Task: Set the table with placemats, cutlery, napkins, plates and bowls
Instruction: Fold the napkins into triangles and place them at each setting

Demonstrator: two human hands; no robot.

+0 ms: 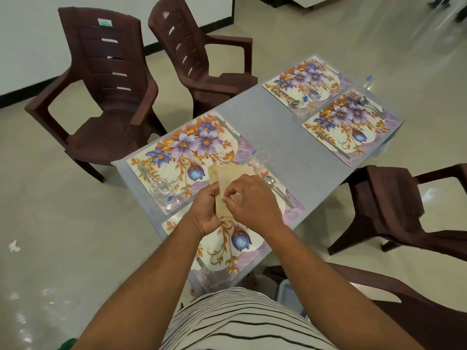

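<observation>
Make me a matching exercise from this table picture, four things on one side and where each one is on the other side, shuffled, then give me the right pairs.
Things:
1. beige napkins
2. spoon
3. drinking glass
4. scrap of white paper

Places:
A. on the floor, left of the table
B. gripped by the left hand, with the right hand pinching at a sheet
C. on the near-left placemat, at its near corner
D. on the nearest placemat, just right of the hands

Pairs: 1-B, 2-D, 3-C, 4-A
</observation>
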